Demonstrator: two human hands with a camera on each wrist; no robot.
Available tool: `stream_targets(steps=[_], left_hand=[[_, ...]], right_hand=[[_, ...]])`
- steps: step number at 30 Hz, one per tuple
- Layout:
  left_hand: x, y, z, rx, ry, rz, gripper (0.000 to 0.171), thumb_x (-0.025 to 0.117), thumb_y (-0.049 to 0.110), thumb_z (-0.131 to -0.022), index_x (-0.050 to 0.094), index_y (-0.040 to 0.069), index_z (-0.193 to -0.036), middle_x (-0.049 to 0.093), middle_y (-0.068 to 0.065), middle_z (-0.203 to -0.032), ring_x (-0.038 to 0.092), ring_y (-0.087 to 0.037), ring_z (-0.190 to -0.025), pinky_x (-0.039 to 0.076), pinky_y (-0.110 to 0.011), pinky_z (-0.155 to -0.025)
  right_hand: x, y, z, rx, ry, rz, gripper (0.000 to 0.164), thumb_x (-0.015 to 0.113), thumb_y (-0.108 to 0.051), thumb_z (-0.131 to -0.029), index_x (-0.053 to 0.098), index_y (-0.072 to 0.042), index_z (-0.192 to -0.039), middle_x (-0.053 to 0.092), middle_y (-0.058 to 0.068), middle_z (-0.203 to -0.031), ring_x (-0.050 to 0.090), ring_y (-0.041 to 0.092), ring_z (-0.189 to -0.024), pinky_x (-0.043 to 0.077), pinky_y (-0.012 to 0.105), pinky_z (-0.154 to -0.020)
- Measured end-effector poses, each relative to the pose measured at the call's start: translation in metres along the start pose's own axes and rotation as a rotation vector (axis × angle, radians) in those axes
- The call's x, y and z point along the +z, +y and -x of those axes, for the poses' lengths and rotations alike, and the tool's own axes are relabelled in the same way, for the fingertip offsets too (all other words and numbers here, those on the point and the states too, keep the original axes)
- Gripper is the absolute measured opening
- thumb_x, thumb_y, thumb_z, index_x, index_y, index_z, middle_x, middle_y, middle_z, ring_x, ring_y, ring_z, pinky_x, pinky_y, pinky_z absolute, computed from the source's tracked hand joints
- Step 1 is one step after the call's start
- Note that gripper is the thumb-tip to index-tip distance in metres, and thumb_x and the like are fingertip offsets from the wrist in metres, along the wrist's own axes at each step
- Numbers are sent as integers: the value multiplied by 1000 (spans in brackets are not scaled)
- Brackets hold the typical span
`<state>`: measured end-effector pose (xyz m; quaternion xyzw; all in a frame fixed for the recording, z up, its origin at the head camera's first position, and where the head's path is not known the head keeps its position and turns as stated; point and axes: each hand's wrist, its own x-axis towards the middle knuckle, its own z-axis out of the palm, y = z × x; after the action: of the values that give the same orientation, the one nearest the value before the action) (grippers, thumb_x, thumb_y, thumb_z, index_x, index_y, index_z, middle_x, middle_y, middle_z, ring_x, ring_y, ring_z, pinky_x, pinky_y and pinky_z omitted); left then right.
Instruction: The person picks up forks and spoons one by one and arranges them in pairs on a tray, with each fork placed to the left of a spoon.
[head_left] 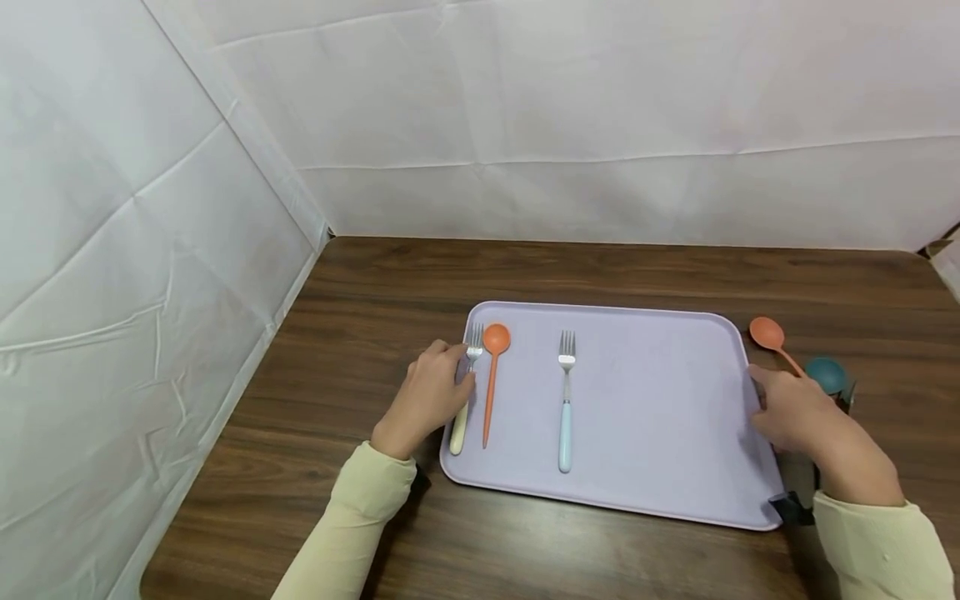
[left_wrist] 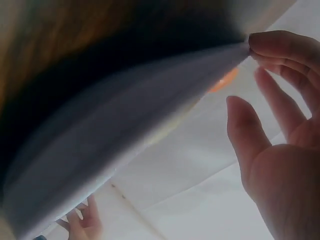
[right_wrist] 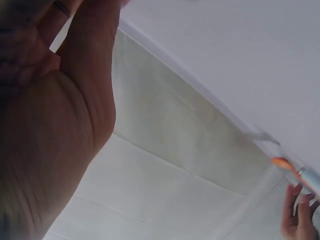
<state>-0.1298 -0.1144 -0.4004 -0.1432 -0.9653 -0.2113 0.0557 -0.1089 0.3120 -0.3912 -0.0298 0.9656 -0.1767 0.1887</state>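
A pale lilac tray [head_left: 645,400] lies on the wooden table. On its left part are a cream-handled fork [head_left: 459,427] and an orange spoon [head_left: 492,387]; a light-blue-handled fork [head_left: 566,417] lies nearer the middle. My left hand [head_left: 431,387] is at the left rim, beside and partly over the cream-handled fork. In the left wrist view, fingertips [left_wrist: 257,42] touch the tray's edge while the thumb stands apart. My right hand [head_left: 798,417] is at the right rim, thumb and forefinger spread against it; its other fingers are hidden in the head view.
Right of the tray lie a second orange spoon [head_left: 768,333] and a teal rounded utensil [head_left: 827,375], partly behind the right hand. White sheeting [head_left: 525,125] stands along the table's back and left sides. Wooden tabletop [head_left: 337,333] shows left of the tray.
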Motion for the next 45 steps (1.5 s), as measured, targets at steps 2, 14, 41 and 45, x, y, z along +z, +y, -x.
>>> stream_targets(steps=[2, 14, 41, 45], left_hand=[[1, 0, -1, -10, -13, 1, 33, 62, 9, -83, 63, -2, -114, 58, -16, -97, 58, -25, -76, 50, -39, -61], [6, -1, -12, -13, -104, -18, 15, 57, -1, -81, 65, 4, -93, 53, -8, -77, 54, -21, -71, 47, -39, -60], [7, 4, -18, -112, -197, 43, 33, 56, 2, -82, 64, 3, -114, 57, -7, -86, 51, -20, -76, 44, -37, -64], [7, 4, -19, -106, -213, 40, 25, 55, 2, -83, 65, 4, -105, 53, -6, -80, 50, -20, -73, 43, -37, -62]], right_hand=[[0, 1, 0, -1, 2, 12, 65, 59, -3, -78, 28, 22, -130, 55, 30, -88, 52, 28, -63, 41, 33, -46], [1, 8, 4, 4, 31, 84, 63, 63, -7, -79, 34, 21, -128, 47, 43, -111, 52, 46, -84, 45, 46, -58], [-19, 42, 40, -34, 148, 96, 52, 69, -21, -80, 52, 15, -113, 62, 5, -73, 57, 26, -62, 43, 42, -48], [-22, 46, 43, 16, 140, 100, 56, 69, -27, -81, 49, 12, -116, 59, 3, -71, 54, 24, -59, 41, 41, -46]])
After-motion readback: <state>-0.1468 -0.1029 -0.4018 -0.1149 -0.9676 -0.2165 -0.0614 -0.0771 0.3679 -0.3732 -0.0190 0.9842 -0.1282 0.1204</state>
